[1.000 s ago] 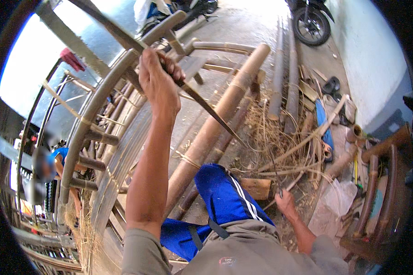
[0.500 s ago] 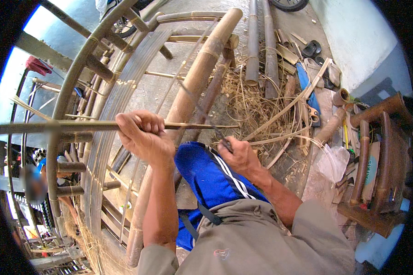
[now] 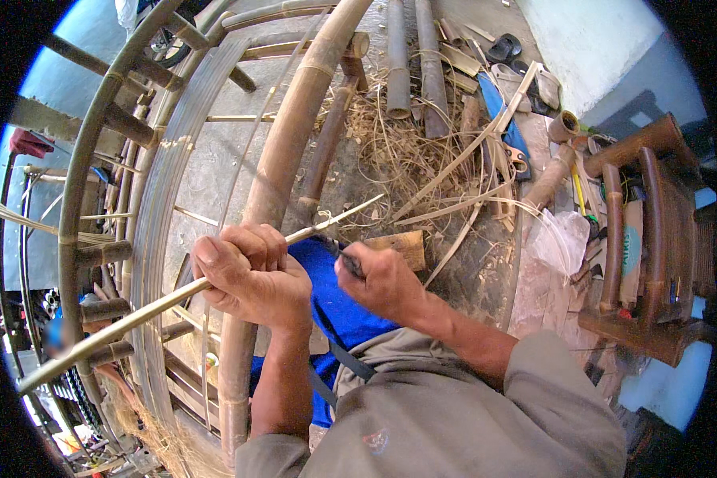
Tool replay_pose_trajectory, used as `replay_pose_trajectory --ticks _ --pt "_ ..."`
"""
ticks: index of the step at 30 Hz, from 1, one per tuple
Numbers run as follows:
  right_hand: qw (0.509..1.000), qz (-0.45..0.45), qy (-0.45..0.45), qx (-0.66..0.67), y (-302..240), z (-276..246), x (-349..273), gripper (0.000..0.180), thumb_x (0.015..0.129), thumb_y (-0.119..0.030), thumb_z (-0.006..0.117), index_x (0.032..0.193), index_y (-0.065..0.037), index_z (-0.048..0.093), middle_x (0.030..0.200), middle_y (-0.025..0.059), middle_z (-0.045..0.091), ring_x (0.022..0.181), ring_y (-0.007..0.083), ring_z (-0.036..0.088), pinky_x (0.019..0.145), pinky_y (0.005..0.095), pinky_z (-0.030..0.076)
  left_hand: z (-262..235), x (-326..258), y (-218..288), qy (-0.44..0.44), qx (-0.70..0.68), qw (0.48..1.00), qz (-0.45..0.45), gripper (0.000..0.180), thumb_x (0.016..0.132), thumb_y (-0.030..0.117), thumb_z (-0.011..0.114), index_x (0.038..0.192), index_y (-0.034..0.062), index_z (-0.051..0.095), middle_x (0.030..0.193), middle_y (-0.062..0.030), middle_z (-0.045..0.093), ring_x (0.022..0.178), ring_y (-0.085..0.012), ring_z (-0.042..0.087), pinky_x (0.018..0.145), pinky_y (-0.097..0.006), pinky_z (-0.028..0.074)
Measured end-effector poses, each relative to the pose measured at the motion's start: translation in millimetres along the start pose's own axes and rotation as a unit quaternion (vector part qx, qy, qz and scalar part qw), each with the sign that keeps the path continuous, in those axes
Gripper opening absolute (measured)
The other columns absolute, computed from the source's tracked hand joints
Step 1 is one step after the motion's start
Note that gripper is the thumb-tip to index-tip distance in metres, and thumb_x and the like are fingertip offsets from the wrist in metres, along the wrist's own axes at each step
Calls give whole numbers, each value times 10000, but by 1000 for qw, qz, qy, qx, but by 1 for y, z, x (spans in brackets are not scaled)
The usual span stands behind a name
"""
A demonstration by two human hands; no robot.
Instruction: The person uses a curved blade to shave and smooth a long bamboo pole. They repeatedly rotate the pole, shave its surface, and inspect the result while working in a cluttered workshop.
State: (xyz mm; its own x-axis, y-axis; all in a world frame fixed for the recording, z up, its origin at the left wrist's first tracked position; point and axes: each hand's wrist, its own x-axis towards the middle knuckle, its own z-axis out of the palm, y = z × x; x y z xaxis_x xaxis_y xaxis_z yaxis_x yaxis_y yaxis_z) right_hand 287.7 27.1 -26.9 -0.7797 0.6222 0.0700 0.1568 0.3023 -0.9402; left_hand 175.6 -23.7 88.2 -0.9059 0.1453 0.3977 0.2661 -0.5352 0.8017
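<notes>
My left hand (image 3: 251, 275) is closed around a long thin bamboo stick (image 3: 127, 323), which slants from the lower left up to a pale, pared tip at the right. In my right hand (image 3: 382, 279), the fist wraps the dark handle of a knife (image 3: 352, 263). Its blade is mostly hard to make out, close beside the stick, where a small curled shaving (image 3: 324, 215) shows. Under both hands are my legs in blue trousers (image 3: 334, 287). Just beyond my left hand runs a thick bamboo pole (image 3: 283, 151) of a large bamboo frame.
Slats (image 3: 158, 191) span the frame at left. Fibre shavings (image 3: 382, 151) and bamboo poles (image 3: 430, 72) lie on the floor ahead. At right are a plastic bag (image 3: 560, 241), scissors with orange handles (image 3: 518, 162) and a brown bamboo chair (image 3: 653, 231). Another person (image 3: 107, 315) is at far left.
The bamboo stick has tilted, its left end now lower and its tip higher. My right hand has moved left, closer to my left hand. The whole view has shifted somewhat.
</notes>
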Motion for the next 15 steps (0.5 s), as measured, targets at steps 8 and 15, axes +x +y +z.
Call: replay_pose_trajectory --ticks 8,15 --pt "1000 -22 18 1 -17 9 -4 230 916 -271 633 867 -51 590 698 244 643 678 443 657 593 520 528 -1 -2 2 41 20 999 -5 441 1026 312 530 699 139 291 523 23 268 431 -74 221 404 -254 183" --pt "998 -41 18 -54 -9 17 -6 248 913 -286 632 883 -43 593 720 252 651 698 459 656 622 544 532 -11 2 1 -14 -3 999 36 414 1022 300 535 722 134 303 509 20 272 428 -73 225 391 -255 196"
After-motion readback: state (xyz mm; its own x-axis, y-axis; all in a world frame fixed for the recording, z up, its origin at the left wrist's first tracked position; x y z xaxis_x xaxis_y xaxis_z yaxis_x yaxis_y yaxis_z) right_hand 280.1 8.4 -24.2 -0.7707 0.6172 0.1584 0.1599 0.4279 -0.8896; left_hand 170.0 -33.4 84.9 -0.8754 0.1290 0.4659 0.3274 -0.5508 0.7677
